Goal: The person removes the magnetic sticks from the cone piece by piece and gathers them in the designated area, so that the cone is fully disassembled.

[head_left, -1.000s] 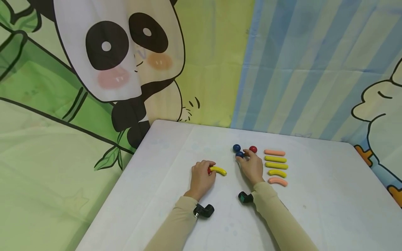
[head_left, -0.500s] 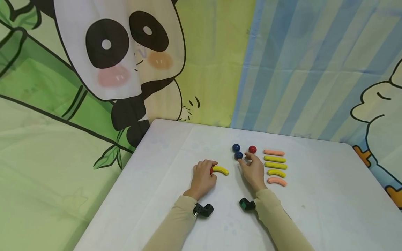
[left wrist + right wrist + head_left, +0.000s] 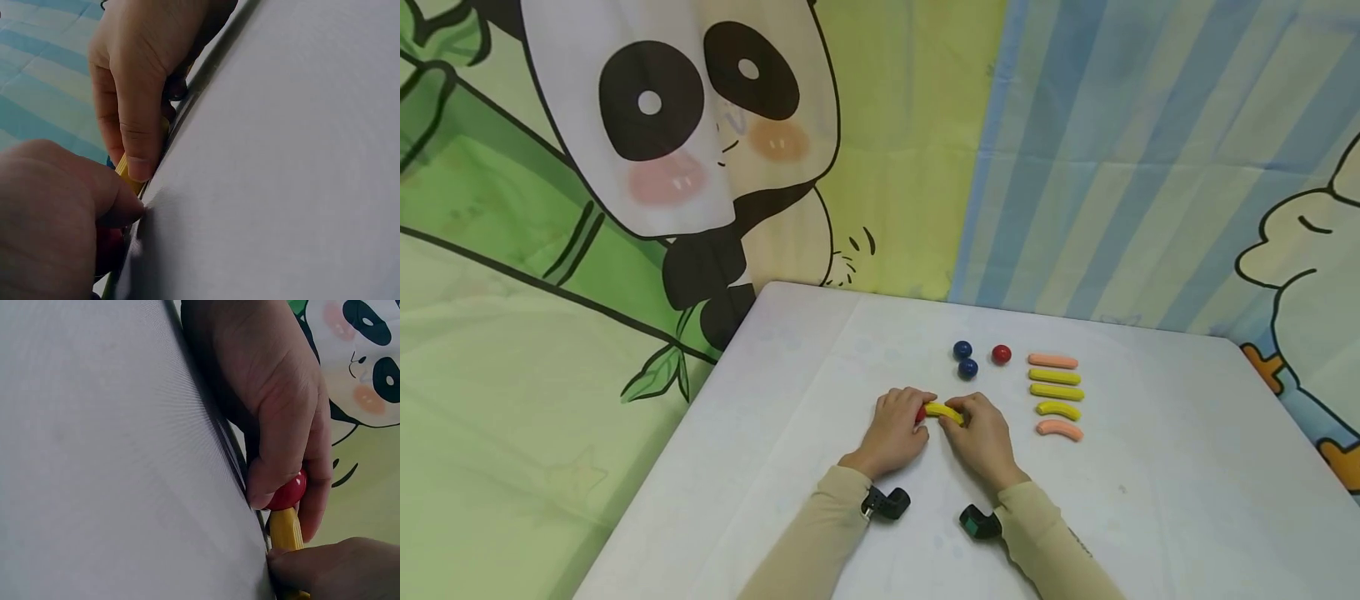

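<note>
My left hand (image 3: 895,427) holds a glossy red ball (image 3: 292,490) between thumb and fingers, low over the white table. A curved yellow stick (image 3: 942,411) reaches from that ball toward the right, its end touching the ball in the right wrist view. My right hand (image 3: 981,437) pinches the stick's other end with thumb and fingers. In the left wrist view only a short piece of the yellow stick (image 3: 130,178) shows between the two hands. Much of the red ball is hidden behind the left fingers in the head view.
Beyond the right hand lie two blue balls (image 3: 967,368) and a loose red ball (image 3: 1001,355). To the right, straight yellow sticks (image 3: 1056,392), a straight pink stick (image 3: 1052,361), a curved yellow stick (image 3: 1058,410) and a curved pink stick (image 3: 1059,430) form a column on the table (image 3: 1172,467).
My right hand has left the nearer blue ball, come back toward me, and now pinches the curved yellow stick. My left hand has shifted slightly right with the red ball and stick.
</note>
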Demonstrator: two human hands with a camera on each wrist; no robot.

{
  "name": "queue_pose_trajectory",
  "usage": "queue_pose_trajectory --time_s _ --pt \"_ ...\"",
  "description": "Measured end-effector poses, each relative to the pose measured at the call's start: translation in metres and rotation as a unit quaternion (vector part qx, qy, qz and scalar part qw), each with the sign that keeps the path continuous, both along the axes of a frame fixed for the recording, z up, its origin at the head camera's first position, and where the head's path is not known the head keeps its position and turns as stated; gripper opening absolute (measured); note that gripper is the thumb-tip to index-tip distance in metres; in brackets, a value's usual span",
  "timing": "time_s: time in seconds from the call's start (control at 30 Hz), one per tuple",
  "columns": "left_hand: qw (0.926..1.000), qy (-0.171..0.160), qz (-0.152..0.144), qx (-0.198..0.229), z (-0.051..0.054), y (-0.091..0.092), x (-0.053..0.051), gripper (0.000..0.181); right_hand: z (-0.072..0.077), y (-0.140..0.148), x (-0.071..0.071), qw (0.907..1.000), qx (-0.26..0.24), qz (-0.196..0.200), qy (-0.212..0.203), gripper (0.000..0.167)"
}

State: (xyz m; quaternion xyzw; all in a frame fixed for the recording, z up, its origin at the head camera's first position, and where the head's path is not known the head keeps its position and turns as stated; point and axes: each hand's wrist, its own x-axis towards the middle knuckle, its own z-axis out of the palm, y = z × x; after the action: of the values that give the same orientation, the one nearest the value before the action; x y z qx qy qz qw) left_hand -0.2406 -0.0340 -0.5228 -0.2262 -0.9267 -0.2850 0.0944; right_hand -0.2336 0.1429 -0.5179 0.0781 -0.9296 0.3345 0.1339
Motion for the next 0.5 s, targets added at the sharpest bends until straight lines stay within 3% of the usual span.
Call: queue_pose_trajectory --time_s 0.23,0.5 --pt "0.9943 -0.004 0.055 0.092 -0.003 0.001 -0.001 0.037 -0.004 0.007 0.002 0.9985 0.025 -0.04 0.026 0.026" --pt "0.9914 0.002 0.068 0.111 -0.003 0.001 -0.005 0.036 -0.004 0.011 0.0 0.9975 -0.002 -0.067 0.02 0.023"
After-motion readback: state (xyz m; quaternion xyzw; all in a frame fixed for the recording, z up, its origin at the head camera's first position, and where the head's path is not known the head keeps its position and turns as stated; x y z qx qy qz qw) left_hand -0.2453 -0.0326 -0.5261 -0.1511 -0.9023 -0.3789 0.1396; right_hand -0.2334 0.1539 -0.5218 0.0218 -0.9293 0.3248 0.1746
